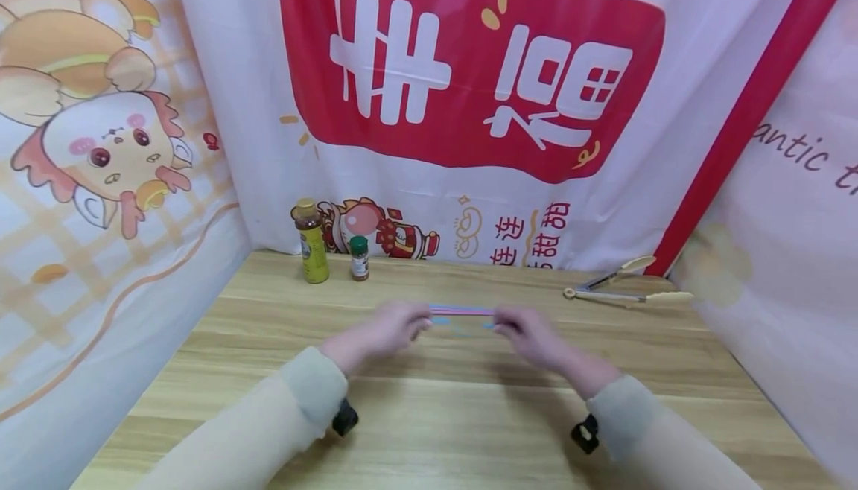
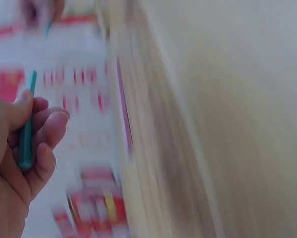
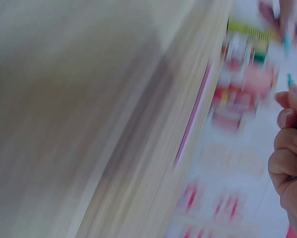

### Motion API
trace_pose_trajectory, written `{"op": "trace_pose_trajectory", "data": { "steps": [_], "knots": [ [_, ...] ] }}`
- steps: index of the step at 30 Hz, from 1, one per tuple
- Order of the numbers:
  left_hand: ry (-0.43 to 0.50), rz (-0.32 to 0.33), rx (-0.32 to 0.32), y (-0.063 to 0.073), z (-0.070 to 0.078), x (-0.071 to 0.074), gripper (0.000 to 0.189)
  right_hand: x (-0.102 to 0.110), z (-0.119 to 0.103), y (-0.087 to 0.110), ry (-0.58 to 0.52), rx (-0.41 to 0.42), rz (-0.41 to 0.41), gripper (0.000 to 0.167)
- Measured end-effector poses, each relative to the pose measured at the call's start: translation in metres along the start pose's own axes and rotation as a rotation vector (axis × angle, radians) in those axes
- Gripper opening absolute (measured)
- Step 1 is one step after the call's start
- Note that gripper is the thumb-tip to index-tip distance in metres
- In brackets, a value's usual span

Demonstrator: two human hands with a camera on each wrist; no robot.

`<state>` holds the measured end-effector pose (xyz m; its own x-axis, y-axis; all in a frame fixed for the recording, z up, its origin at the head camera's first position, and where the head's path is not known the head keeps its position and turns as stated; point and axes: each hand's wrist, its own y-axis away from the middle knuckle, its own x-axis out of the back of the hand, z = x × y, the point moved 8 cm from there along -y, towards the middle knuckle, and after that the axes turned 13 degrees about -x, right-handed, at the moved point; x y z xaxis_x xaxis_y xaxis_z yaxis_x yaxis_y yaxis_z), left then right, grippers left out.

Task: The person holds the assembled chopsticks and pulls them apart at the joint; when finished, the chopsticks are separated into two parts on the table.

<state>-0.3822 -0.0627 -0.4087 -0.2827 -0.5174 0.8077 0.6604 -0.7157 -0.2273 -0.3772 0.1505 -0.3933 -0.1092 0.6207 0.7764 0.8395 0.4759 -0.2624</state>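
Printed banners enclose a wooden bench (image 1: 429, 430); above its middle, the left hand (image 1: 392, 328) and right hand (image 1: 529, 333) each pinch one end of thin coloured straws (image 1: 462, 311). Risk: such light fingertip grips could let a straw slip out and drop to the bench.

Pink straw (image 1: 462, 311) and teal straw (image 2: 26, 130); pale wood-grain table (image 1: 429, 415); cream sleeves (image 1: 268, 423); yellow-labelled bottle (image 1: 311, 252) with amber cap; small jar (image 1: 360, 258) with green lid; backdrop (image 1: 469, 65) white with a red panel bearing white characters; beige-tipped tongs (image 1: 626, 289).
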Motion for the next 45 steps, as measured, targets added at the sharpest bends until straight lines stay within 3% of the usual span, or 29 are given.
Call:
{"op": "trace_pose_trajectory", "data": {
  "steps": [2,4,7,11,20,25,31,38,45],
  "knots": [
    [-0.010,0.045,0.111,0.019,-0.026,0.014,0.017,0.018,0.021,0.008,0.031,-0.061,0.074,0.016],
    [-0.049,0.067,0.208,0.037,-0.047,0.028,0.016,0.032,0.042,0.016,0.050,-0.147,0.096,0.016],
    [-0.137,0.045,0.255,0.049,-0.063,0.038,0.013,0.040,0.056,0.021,0.072,-0.194,0.048,0.013],
    [-0.157,0.005,0.246,0.043,-0.066,0.032,0.009,0.037,0.058,0.018,0.090,-0.177,-0.003,0.009],
    [-0.094,-0.043,0.231,0.026,-0.079,0.003,0.015,0.014,0.075,0.008,0.133,-0.201,-0.061,0.011],
    [-0.082,-0.053,0.233,0.020,-0.085,-0.006,0.017,0.007,0.085,0.008,0.052,-0.287,-0.128,0.012],
    [-0.069,-0.060,0.259,0.019,-0.089,-0.009,0.018,0.004,0.094,0.011,0.017,-0.366,-0.169,0.014],
    [-0.064,-0.056,0.260,0.017,-0.087,-0.009,0.016,-0.001,0.104,0.014,-0.001,-0.376,-0.200,0.015],
    [-0.063,-0.069,0.246,0.014,-0.086,-0.012,0.015,-0.007,0.111,0.016,0.070,-0.361,-0.195,0.017]
  ]
}}
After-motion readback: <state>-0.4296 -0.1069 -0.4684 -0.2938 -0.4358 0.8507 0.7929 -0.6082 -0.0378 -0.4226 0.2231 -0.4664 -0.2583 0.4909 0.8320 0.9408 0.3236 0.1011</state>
